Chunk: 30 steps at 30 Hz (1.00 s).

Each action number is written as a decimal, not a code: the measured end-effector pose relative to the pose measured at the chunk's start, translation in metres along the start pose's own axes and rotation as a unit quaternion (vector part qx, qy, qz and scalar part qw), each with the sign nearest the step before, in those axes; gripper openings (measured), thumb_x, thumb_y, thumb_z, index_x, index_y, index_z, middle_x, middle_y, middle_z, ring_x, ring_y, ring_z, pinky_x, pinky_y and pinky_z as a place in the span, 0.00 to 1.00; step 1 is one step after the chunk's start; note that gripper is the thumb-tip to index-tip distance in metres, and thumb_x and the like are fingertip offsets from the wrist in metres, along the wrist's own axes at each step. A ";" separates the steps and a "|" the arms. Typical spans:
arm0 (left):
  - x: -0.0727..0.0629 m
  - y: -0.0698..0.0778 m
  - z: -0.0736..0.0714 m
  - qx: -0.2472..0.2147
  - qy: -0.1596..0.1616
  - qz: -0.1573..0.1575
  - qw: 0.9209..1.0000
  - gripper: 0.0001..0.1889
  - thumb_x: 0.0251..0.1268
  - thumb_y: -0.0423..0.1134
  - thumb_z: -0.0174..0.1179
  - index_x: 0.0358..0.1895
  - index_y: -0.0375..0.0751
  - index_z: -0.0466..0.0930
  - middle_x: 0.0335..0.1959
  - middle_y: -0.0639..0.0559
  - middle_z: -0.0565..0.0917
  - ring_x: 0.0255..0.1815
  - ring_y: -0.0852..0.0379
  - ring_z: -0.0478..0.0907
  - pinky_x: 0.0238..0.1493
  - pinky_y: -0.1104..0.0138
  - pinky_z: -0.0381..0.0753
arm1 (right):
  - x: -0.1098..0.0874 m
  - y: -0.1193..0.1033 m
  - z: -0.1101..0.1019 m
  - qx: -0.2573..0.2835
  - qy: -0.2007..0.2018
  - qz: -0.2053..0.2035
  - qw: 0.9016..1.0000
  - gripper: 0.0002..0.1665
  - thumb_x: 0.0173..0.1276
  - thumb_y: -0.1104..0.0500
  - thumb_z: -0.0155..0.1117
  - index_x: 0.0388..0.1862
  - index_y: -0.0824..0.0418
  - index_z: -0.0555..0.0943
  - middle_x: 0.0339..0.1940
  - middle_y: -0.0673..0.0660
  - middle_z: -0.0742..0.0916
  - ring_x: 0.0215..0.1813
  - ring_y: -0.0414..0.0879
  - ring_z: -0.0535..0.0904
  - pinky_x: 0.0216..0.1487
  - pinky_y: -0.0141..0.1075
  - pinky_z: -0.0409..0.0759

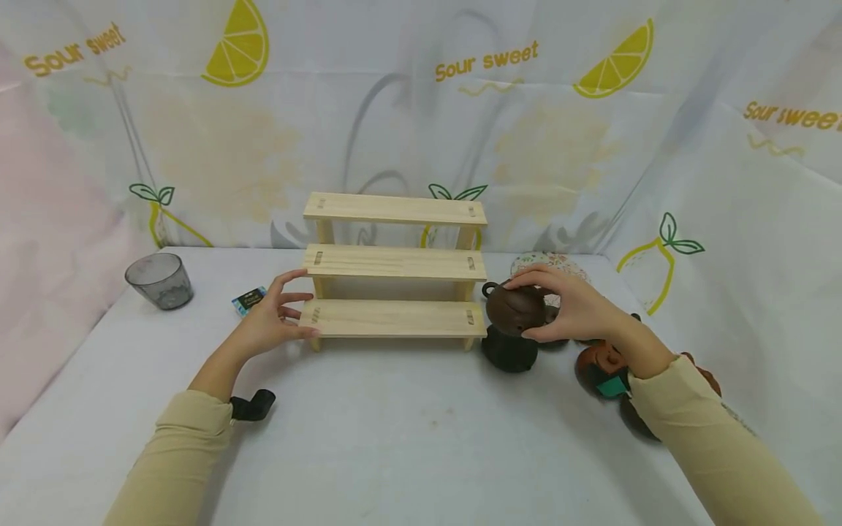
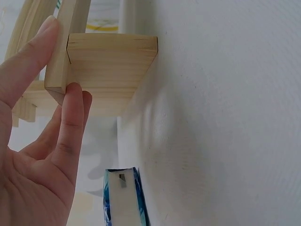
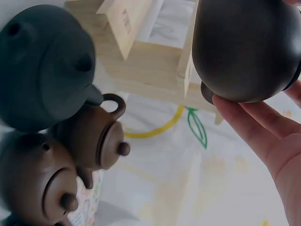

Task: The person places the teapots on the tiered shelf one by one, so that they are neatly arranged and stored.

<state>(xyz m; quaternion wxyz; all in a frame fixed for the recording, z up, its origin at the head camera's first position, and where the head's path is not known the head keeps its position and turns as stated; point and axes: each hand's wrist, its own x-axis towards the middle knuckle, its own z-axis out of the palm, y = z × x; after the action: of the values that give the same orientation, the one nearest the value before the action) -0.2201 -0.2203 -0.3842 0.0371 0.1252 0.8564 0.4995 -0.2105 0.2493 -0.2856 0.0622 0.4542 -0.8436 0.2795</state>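
A three-tier wooden shelf stand (image 1: 395, 318) stands on the white table. My left hand (image 1: 266, 325) grips the left end of its lowest board. In the left wrist view the thumb lies on one face of the board and the fingers on the other. Just off the stand's right end, my right hand (image 1: 582, 303) holds a dark brown teapot (image 1: 511, 310) with thumb and fingers around its body. Directly below it in the head view is a black teapot (image 1: 509, 354). The right wrist view shows two brown teapots (image 3: 89, 136) beside the black one.
A grey translucent cup (image 1: 160, 281) stands at the back left. Nearer the stand lies a small blue box (image 1: 248, 300). To the right are a reddish-brown item (image 1: 595, 365) with a green patch and a patterned round piece (image 1: 572, 264). Printed cloth hangs behind.
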 end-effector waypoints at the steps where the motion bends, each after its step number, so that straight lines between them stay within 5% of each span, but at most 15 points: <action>1: 0.000 0.000 0.000 0.000 0.000 0.001 1.000 0.54 0.43 0.36 0.75 0.71 0.58 0.45 0.60 0.32 0.70 0.44 0.41 0.76 0.37 0.59 0.76 | 0.004 0.001 0.000 0.004 0.003 -0.008 1.000 0.36 0.41 0.65 0.78 0.54 0.59 0.76 0.54 0.56 0.76 0.52 0.45 0.71 0.43 0.36 0.72; 18: -0.002 0.001 0.000 0.001 0.003 -0.003 1.000 0.54 0.43 0.37 0.75 0.71 0.59 0.46 0.60 0.34 0.70 0.45 0.41 0.74 0.39 0.58 0.75 | 0.075 0.005 0.017 0.059 -0.007 -0.040 0.997 0.34 0.46 0.63 0.75 0.55 0.60 0.76 0.52 0.53 0.78 0.51 0.46 0.73 0.47 0.43 0.75; 30: -0.001 -0.001 -0.001 0.010 0.009 -0.004 1.000 0.54 0.42 0.38 0.76 0.71 0.60 0.47 0.59 0.36 0.72 0.44 0.43 0.76 0.38 0.58 0.75 | 0.137 0.002 0.034 0.100 -0.010 -0.104 0.989 0.31 0.47 0.64 0.75 0.53 0.63 0.77 0.51 0.56 0.77 0.49 0.47 0.72 0.47 0.43 0.75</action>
<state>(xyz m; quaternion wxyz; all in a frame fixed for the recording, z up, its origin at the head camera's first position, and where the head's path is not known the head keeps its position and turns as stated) -0.2196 -0.2213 -0.3845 0.0301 0.1180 0.8620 0.4921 -0.2867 0.1321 -0.2655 0.0362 0.5465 -0.7599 0.3501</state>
